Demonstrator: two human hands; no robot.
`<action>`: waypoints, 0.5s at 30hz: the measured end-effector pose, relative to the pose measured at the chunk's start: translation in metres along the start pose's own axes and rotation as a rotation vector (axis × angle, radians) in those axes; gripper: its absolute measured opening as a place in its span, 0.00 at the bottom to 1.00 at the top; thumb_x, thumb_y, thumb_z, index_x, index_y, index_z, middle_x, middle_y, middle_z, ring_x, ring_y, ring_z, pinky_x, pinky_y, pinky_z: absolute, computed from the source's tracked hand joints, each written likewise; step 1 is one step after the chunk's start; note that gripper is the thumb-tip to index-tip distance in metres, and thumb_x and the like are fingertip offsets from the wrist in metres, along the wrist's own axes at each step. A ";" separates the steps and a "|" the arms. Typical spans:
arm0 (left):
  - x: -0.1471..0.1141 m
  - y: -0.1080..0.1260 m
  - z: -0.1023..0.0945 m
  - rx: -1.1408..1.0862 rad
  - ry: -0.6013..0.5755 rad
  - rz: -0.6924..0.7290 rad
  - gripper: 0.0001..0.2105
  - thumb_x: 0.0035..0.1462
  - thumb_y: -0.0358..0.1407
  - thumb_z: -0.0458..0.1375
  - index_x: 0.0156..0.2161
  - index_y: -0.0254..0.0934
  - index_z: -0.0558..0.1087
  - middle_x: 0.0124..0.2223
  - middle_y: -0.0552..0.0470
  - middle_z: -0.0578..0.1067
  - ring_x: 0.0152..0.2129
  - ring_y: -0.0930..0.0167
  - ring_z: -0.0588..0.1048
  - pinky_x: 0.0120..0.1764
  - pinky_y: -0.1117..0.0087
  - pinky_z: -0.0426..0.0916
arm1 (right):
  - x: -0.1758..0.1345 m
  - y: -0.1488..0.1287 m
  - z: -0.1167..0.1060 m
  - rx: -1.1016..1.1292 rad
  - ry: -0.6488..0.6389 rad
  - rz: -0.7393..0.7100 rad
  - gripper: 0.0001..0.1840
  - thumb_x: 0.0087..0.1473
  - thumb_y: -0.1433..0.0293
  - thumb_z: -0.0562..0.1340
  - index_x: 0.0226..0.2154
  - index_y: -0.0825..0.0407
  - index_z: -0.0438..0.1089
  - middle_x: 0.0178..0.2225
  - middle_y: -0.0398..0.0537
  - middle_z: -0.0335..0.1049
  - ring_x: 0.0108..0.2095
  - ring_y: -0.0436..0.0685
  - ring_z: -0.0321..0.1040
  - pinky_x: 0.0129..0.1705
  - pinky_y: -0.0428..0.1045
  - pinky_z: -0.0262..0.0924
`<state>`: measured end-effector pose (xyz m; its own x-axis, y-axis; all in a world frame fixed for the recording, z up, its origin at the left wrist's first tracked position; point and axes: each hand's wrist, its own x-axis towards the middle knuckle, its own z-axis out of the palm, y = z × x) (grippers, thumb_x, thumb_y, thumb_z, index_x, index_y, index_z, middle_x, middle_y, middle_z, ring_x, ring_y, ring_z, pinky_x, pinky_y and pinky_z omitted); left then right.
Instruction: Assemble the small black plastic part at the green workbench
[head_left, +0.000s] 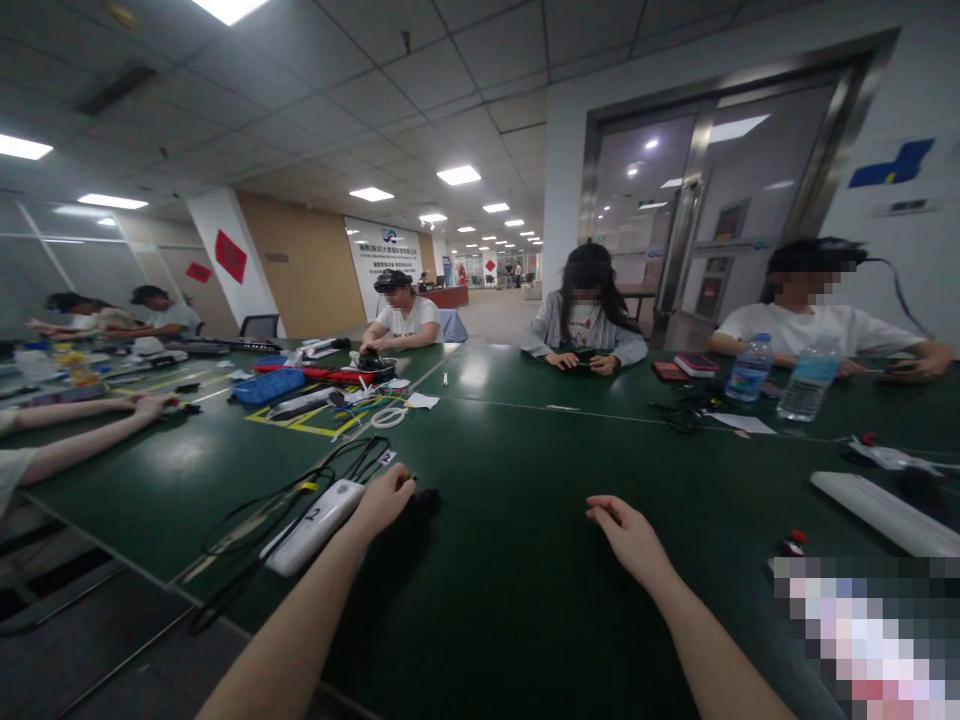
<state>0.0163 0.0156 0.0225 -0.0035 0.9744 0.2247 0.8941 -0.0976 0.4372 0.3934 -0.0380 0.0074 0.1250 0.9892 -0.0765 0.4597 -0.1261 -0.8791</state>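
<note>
My left hand (388, 502) is closed, its fingers drawn together near the table's middle. A tiny dark tip shows at its fingertips; what they pinch I cannot make out. Just right of them lies a small black object (427, 498), too dark to name; I cannot tell if the fingers touch it. A white power bank marked 2 (315, 527) lies beside my left wrist, with black cables (247, 520) around it. My right hand (628, 535) hovers over or rests on the green table (517, 590), fingers loosely stretched and open, nothing visible in them.
Ahead left are a blue tray (268, 385), a white cable coil (389, 416) and tools. Water bottles (808, 380) and a long white object (885, 512) stand or lie to the right. Co-workers sit around the table; a co-worker's hands (150, 405) reach in at left.
</note>
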 end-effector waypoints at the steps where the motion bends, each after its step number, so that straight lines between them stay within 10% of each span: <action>1: -0.001 0.003 0.003 -0.003 -0.001 0.004 0.06 0.51 0.38 0.46 0.26 0.39 0.59 0.22 0.58 0.63 0.22 0.74 0.65 0.26 0.75 0.55 | 0.000 0.000 0.000 -0.002 0.000 0.003 0.15 0.50 0.66 0.52 0.41 0.49 0.65 0.41 0.47 0.69 0.44 0.57 0.64 0.42 0.52 0.59; 15: -0.021 -0.003 0.007 -0.099 -0.054 0.128 0.08 0.50 0.41 0.48 0.28 0.39 0.62 0.28 0.56 0.69 0.25 0.73 0.68 0.30 0.74 0.60 | -0.003 -0.006 -0.001 -0.017 0.006 0.042 0.14 0.50 0.66 0.52 0.40 0.48 0.65 0.41 0.47 0.69 0.44 0.58 0.64 0.41 0.53 0.60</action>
<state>0.0165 -0.0030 0.0103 0.1340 0.9620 0.2379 0.8370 -0.2384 0.4926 0.3908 -0.0398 0.0132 0.1501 0.9825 -0.1102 0.4687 -0.1689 -0.8671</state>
